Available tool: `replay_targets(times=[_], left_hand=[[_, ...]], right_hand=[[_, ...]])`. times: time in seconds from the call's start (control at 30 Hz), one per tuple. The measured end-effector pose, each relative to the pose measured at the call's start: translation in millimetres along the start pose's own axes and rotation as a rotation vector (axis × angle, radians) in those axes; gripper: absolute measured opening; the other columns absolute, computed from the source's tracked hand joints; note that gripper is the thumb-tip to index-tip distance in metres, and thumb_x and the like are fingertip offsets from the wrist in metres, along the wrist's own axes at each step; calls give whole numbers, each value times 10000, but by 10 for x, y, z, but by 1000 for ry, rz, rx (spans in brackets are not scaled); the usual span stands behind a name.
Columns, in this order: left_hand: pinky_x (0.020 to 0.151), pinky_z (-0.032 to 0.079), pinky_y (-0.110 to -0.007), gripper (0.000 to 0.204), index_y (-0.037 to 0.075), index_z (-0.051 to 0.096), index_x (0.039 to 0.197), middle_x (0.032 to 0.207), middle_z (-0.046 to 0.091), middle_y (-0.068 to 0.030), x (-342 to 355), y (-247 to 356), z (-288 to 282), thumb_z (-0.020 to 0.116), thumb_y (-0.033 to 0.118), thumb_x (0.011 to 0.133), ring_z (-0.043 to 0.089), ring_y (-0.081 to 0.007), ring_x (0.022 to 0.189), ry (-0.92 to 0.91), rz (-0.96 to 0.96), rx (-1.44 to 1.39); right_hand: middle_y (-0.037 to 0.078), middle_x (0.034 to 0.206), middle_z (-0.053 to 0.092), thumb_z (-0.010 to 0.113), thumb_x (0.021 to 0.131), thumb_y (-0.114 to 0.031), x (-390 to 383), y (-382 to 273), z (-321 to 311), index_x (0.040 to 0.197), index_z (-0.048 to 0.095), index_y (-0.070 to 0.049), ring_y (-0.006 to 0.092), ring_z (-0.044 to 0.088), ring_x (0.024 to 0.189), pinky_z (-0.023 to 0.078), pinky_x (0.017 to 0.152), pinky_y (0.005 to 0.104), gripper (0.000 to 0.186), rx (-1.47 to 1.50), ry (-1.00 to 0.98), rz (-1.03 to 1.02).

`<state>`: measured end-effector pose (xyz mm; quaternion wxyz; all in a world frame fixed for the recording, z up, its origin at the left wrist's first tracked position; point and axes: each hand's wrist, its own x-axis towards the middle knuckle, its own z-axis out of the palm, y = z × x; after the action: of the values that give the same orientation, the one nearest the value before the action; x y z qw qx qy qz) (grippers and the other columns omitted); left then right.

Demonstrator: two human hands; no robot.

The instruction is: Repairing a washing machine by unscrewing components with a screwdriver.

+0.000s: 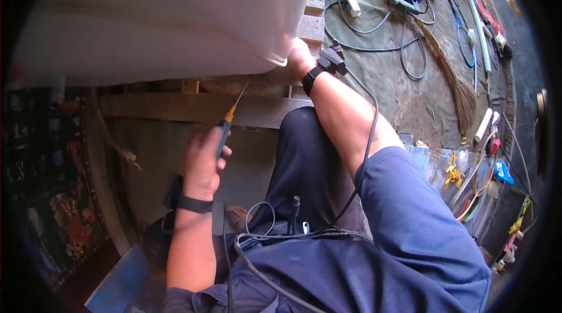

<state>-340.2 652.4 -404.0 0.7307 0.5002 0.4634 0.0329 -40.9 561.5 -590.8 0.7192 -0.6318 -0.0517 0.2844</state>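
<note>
Head view — left grip (204,158) clamped on thin-shafted tool (225,130), jutting ahead toward white tub (175,26) — right grip (300,56): cannot tell.

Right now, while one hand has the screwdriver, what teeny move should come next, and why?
Maybe slowly guide the screwdriver tip to the lower edge of the big white body: the left hand grips the handle, the shaft points toward that edge, and the right hand is at the corner. I can't tell whether the tip touches anything.
</note>
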Motion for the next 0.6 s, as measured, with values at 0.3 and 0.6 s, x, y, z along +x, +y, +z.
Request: replay_targets(times=[0.3,0.6], left_hand=[[575,496,-343,324,51,598,1126,936,657,-136,142,-235,-81,647,235,864,621,-222,683,99,717,926],[414,372,-206,244,42,572,1052,929,641,-119,88,-99,245,612,236,910,518,-105,580,-223,-210,-279]], right_hand=[[146,1164,646,463,888,-606,1,-40,46,1259,574,-36,209,568,1113,413,946,316,689,-201,96,28],[-12,1095,622,379,1005,-224,381,482,-634,1184,558,-52,134,570,969,447,842,259,306,-612,77,-585]])
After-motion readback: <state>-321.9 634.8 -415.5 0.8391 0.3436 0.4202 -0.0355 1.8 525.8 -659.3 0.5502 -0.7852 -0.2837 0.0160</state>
